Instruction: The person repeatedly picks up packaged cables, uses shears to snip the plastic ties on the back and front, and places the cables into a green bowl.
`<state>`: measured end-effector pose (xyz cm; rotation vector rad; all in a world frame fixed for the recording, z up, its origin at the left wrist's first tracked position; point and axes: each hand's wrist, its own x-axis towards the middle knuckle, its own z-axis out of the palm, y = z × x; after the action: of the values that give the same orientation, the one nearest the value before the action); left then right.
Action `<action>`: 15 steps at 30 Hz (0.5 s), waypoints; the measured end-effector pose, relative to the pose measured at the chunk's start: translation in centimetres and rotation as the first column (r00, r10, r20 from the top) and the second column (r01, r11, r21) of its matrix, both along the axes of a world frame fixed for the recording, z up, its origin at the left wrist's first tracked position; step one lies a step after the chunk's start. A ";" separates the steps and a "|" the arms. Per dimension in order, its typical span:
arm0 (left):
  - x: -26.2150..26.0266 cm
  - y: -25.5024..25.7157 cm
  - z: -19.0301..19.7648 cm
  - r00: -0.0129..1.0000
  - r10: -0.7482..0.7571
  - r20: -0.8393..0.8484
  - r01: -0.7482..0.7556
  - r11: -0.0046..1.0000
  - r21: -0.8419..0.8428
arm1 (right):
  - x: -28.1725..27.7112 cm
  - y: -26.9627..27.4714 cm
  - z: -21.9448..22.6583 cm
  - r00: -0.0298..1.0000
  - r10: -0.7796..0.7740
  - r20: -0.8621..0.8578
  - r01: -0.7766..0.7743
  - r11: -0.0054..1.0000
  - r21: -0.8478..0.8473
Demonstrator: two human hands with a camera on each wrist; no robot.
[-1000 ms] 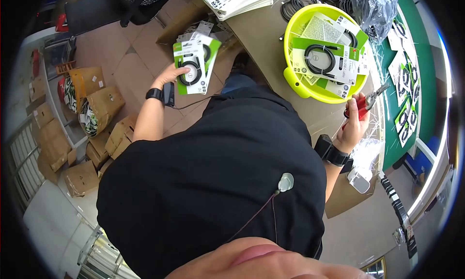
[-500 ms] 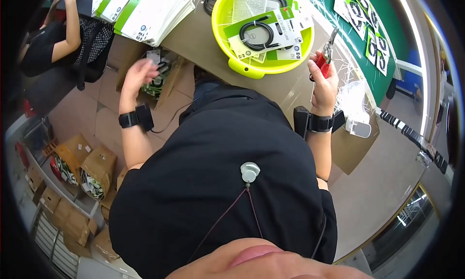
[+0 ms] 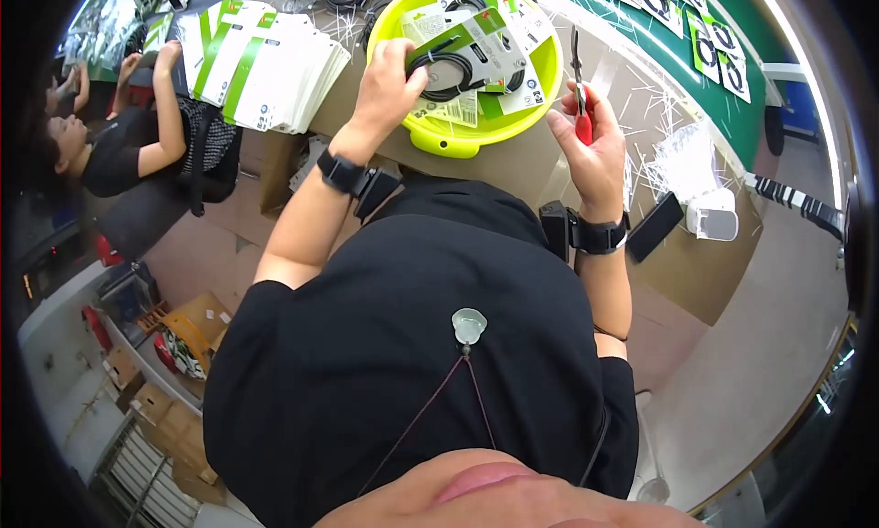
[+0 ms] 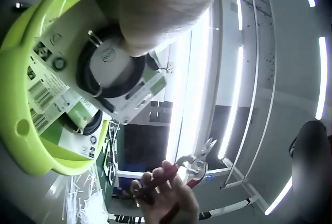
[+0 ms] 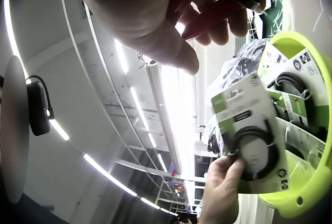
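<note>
My left hand (image 3: 389, 93) grips the near left edge of a carded black cable (image 3: 476, 47), its white and green card tilted over the yellow-green basin (image 3: 499, 131). The thumb lies on the card's front in the right wrist view, where the coiled cable (image 5: 254, 154) shows beside it. More carded cables fill the basin underneath. To the right of the basin, my right hand (image 3: 593, 162) holds red-handled pliers (image 3: 583, 123) with the metal nose pointing away from me. In the left wrist view the fingers wrap the handles of the pliers (image 4: 197, 168).
Stacked white and green cards (image 3: 284, 70) lie left of the basin, near a seated person (image 3: 114, 157). White plastic offcuts (image 3: 645, 102) litter the table by a black phone (image 3: 656, 226) and a white case (image 3: 712, 217). Carded cables (image 3: 719, 47) lie on a green mat (image 3: 632, 33).
My left hand let go of carded cables over the floor box at left, then came empty to the basin and took hold of another. The right hand keeps the pliers.
</note>
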<state>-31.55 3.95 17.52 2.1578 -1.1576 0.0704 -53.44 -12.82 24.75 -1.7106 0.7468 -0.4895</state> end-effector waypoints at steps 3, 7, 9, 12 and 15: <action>0.0 1.1 2.7 0.912 -0.058 -0.405 -0.042 0.972 -0.233 | -0.5 0.2 1.2 1.000 0.012 -0.018 -0.014 0.996 -0.091; 0.6 1.3 6.6 -0.047 -0.454 -0.890 -0.268 0.864 -0.426 | 0.1 1.0 3.3 0.994 0.108 -0.009 -0.104 0.925 -0.366; 0.6 1.0 7.7 -0.604 -0.592 -0.533 -0.339 0.796 -0.501 | 0.3 1.4 4.1 0.990 0.140 -0.007 -0.126 0.872 -0.473; -0.3 0.6 8.4 -0.666 -0.603 -0.438 -0.330 0.766 -0.552 | 0.5 2.1 4.9 0.972 0.151 -0.180 -0.234 0.688 -0.687; -0.3 0.8 8.0 -0.689 -0.598 -0.409 -0.305 0.751 -0.585 | 1.0 2.3 4.2 0.967 0.071 -0.243 -0.229 0.659 -0.717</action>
<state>-31.89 4.80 25.53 0.1735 -0.0623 -1.5410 -52.41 -10.51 28.94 -2.6085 0.5532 -0.5556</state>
